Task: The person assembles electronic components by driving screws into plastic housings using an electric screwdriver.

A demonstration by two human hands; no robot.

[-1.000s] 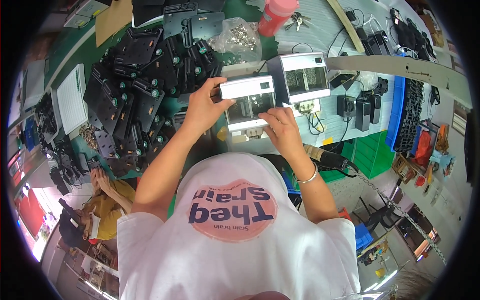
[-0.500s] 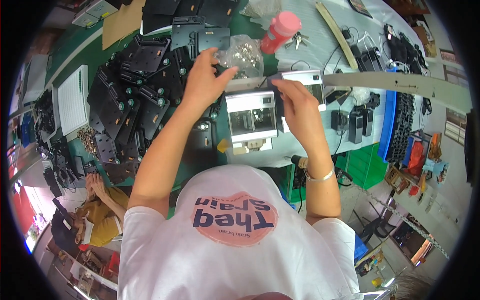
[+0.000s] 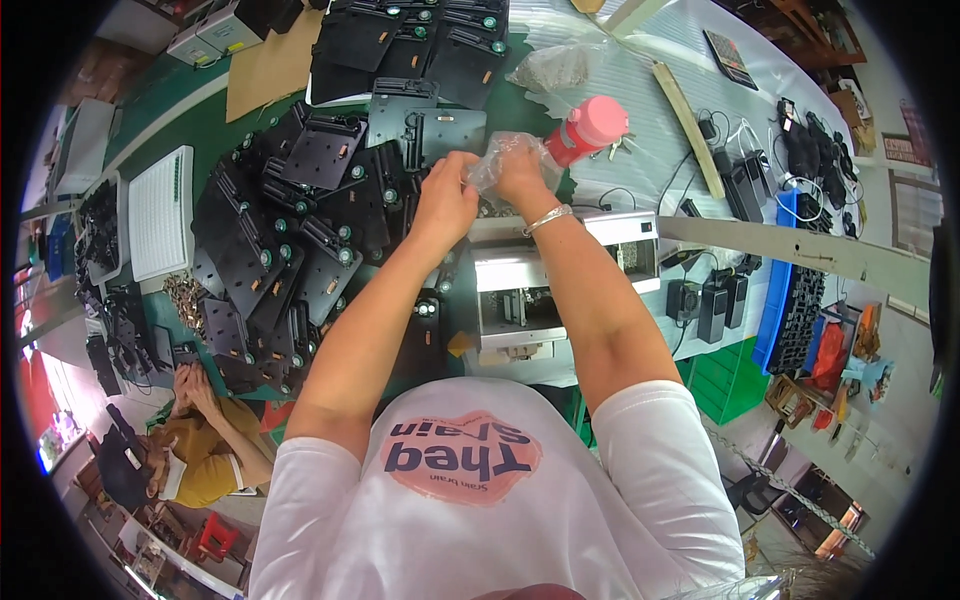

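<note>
My left hand (image 3: 450,195) has its fingers closed on the near left edge of a clear plastic bag (image 3: 488,170). Into the bag's mouth reaches my right hand (image 3: 524,178), its fingers covered by crinkled plastic, so their pose is hidden. In the earlier frame, small shiny metal parts show inside this bag. Just below the hands sit two silver-and-white boxy devices: one has an open window (image 3: 520,305), and the other, to the right (image 3: 636,235), is partly covered by my right forearm. A pink bottle (image 3: 590,130) stands right beside the bag.
Black metal plates (image 3: 325,155) with green-tipped parts are heaped at left. A white tray (image 3: 160,215) lies beyond them. A beam (image 3: 800,255) crosses at right, near black adapters (image 3: 712,318) and a blue crate (image 3: 775,300). Another person (image 3: 210,440) works at lower left.
My right hand has left the right-hand device and gone up-left into the plastic bag. My left hand has moved right and closed on the bag's edge. The view has shifted slightly.
</note>
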